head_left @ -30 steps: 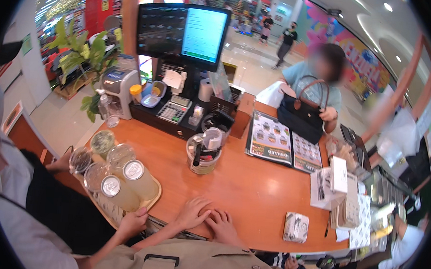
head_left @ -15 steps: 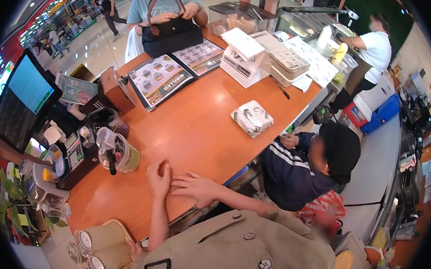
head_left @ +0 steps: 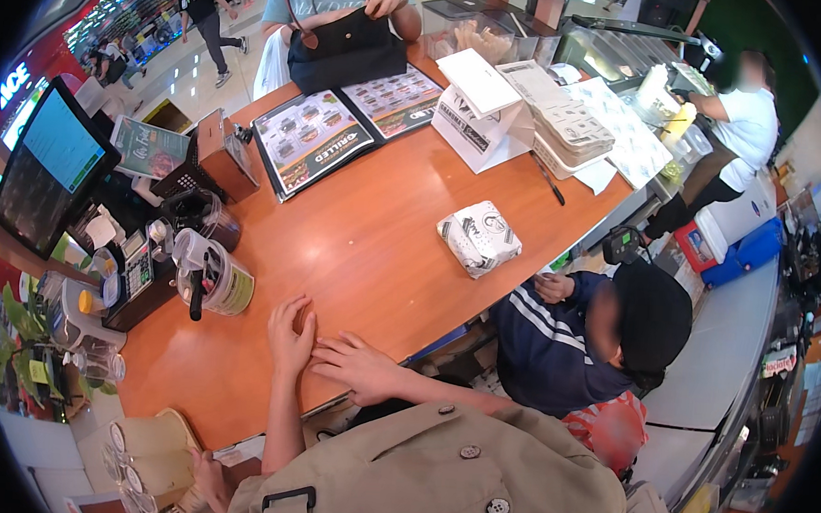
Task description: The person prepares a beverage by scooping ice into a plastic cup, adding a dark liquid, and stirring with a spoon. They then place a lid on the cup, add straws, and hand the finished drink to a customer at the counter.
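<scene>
My left hand rests near the front edge of the wooden counter, its fingers loosely curved and thumb apart, holding nothing. Beside it my right hand lies palm down with outstretched fingers, their tips close to my left hand; it too is empty. To the left of my hands stands a clear tub with pens and a black-handled item in it. A wrapped package in printed white paper sits farther off, near the counter's right edge.
An open menu, a white folded stand, stacked paper containers and a pen lie at the far side. A screen stands left. A person in a black cap is close right; another hand shows lower left.
The view has shifted slightly. My hands keep nearly the same pose on the counter. A walker in the background has moved, and the customer's hand on the black bag has shifted.
</scene>
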`<state>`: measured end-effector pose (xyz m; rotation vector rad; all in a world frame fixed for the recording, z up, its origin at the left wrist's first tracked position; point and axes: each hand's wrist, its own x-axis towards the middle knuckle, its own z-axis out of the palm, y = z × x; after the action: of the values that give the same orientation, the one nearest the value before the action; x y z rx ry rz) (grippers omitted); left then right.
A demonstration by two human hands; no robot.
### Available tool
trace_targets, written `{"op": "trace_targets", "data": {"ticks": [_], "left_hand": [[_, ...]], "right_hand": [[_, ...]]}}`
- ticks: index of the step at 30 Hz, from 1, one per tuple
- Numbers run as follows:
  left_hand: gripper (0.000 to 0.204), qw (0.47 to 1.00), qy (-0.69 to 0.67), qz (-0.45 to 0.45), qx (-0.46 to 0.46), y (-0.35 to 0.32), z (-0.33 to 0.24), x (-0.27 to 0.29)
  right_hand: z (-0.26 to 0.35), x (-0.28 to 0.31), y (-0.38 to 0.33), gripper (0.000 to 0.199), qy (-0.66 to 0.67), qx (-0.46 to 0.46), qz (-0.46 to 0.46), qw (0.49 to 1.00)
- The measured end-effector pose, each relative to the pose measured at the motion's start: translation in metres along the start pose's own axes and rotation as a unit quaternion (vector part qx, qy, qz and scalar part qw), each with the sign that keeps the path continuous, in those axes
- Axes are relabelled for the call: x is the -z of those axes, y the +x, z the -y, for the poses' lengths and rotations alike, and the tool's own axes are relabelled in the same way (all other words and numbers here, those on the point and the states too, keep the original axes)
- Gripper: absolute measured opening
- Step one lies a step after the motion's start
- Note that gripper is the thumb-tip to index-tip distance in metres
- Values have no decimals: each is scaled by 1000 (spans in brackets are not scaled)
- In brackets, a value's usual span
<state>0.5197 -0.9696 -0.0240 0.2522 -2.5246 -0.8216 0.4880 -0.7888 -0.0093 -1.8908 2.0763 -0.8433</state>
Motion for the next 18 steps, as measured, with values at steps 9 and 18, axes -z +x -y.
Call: {"op": "trace_targets", "data": {"ticks": [9,18], "left_hand": [[21,999,-16,-21,22,1,3,-2],[17,998,-2,-51,41,16,5,-3]], "right_hand": [[-13,-12,-4,84,-126,54,49,989],[-22,-17,-1,70,-148,72,29,986]]}}
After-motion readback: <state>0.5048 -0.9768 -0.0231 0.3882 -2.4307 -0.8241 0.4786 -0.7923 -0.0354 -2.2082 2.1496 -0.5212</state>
